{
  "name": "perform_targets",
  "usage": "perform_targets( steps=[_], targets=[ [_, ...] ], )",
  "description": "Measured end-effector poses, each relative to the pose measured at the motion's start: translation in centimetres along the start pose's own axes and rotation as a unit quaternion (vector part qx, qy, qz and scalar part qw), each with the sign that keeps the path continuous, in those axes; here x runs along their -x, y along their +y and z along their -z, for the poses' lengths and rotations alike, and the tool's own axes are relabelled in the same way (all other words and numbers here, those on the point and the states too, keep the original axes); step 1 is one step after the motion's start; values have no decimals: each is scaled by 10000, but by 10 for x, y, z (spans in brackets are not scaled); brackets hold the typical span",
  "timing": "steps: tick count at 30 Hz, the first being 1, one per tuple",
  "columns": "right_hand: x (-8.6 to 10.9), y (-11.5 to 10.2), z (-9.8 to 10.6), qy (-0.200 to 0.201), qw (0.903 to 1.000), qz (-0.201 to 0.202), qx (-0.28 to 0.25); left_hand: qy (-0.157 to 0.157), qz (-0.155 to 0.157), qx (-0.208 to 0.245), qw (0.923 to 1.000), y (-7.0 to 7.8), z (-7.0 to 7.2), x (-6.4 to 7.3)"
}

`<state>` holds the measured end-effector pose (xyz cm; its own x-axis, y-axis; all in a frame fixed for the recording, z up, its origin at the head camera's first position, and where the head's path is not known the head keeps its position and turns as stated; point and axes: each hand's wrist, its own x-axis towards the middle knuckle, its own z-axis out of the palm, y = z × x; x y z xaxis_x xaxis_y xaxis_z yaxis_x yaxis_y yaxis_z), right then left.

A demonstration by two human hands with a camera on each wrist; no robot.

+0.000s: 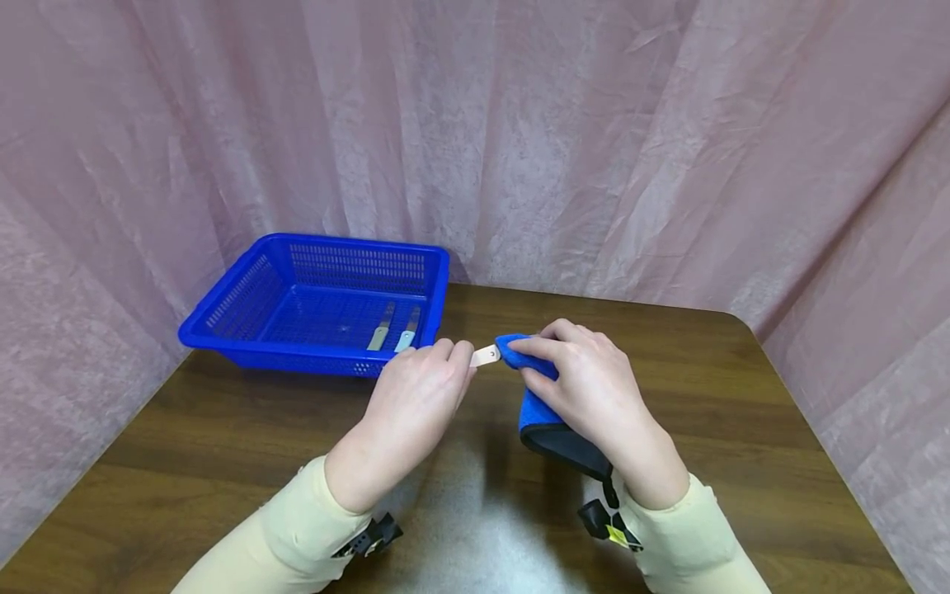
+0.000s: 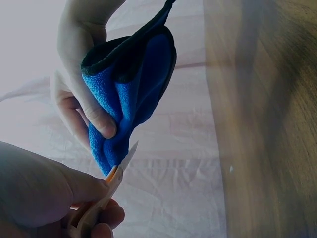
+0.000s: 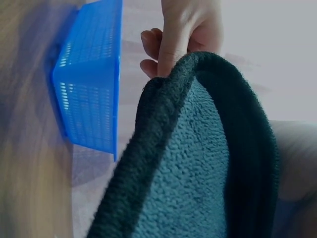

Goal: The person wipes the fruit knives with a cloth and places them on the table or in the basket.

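My left hand (image 1: 423, 379) grips the pale cream handle of a small knife (image 1: 486, 355). Its pointed blade (image 2: 130, 154) shows partly beside the cloth in the left wrist view. A blue cloth (image 1: 536, 404) with black edging hangs folded from my right hand (image 1: 594, 379), whose thumb and fingers pinch it around the blade. The cloth's lower end hangs in front of the right wrist camera, where its dark border (image 3: 148, 144) fills much of the view. Most of the handle is hidden under my left fingers in the head view.
A blue plastic basket (image 1: 282, 360) with slotted walls stands at the back left, just beyond my left hand. Inside it lie a knife with a greenish handle (image 1: 378, 338) and one with a light blue handle (image 1: 404, 341). A pink curtain (image 1: 519, 165) hangs behind the wooden table (image 1: 690, 388).
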<state>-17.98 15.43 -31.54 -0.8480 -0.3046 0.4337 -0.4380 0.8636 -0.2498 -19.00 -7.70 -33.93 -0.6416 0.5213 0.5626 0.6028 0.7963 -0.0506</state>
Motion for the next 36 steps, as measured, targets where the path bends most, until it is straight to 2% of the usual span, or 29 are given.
perform_targets(
  steps=[36],
  targets=[
    [-3, 19, 9, -158, 9989, -436, 15, 450, -33, -83, 9989, -1, -1, -1]
  ],
)
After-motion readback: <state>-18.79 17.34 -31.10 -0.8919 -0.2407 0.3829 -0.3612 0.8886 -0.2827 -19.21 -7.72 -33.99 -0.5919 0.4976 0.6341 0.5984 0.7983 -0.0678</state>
